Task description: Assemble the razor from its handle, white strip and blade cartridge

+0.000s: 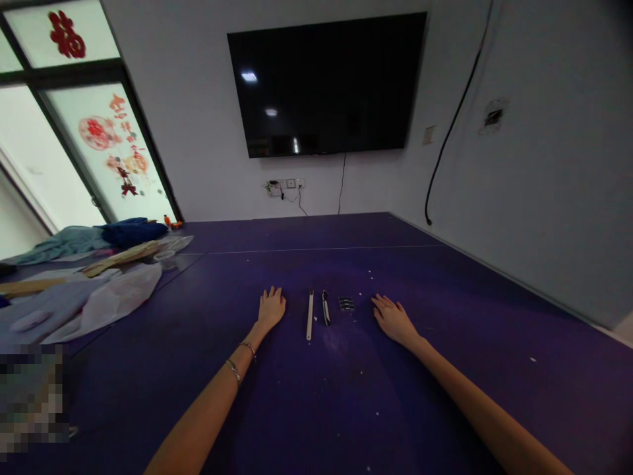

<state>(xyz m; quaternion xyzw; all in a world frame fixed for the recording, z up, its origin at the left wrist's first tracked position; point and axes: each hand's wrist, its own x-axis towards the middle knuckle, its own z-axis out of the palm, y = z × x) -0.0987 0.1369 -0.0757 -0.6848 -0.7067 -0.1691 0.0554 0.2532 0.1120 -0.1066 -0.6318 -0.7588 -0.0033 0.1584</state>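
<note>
My left hand [271, 308] lies palm down on the purple table, fingers spread, holding nothing. To its right is a slim white stick-like tool [310, 316] with a dark tip at the far end. Beside that rests a shorter black-and-white tool [326, 308], perhaps a cutter; its exact kind is too small to tell. Farther right is a small flat dark piece [346, 303] with pale markings. My right hand [394, 318] also rests flat on the table, fingers apart, to the right of this piece. Neither hand touches these things.
The purple tabletop [306, 409] carries scattered white specks. At the left, clear plastic bags [119, 297] and blue cloth [133, 232] are heaped. A television [331, 86] hangs on the wall beyond, with a black cable [452, 125] to its right.
</note>
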